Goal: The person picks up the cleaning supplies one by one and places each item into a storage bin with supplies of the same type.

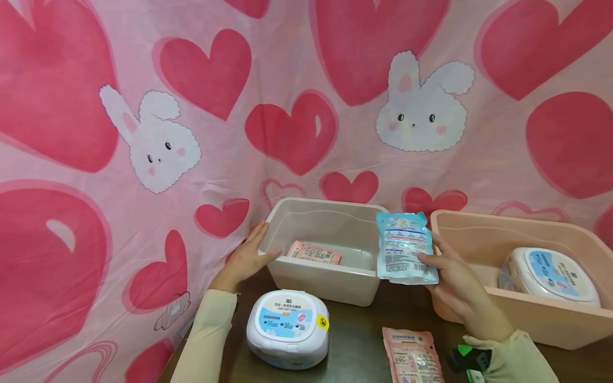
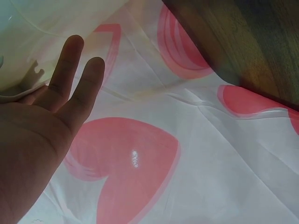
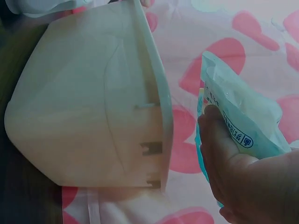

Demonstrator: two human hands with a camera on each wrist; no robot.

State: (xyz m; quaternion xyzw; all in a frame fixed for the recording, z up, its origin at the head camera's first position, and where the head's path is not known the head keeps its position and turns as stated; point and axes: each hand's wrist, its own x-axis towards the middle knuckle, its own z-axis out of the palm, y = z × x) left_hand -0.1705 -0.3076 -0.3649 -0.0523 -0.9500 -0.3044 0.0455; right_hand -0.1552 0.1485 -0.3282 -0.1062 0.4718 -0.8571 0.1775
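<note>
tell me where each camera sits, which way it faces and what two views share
Head: on the person's head, looking forward and down at the grey bin, peach bin and heart-print cloth; the left hand and right hand show.
Left wrist: on that wrist, looking past the left hand, which shows, at cloth and the dark table.
Right wrist: on that wrist, facing the grey bin's outer side; the right hand shows, holding the blue packet.
Shared: head and right wrist both show the grey bin and blue packet.
</note>
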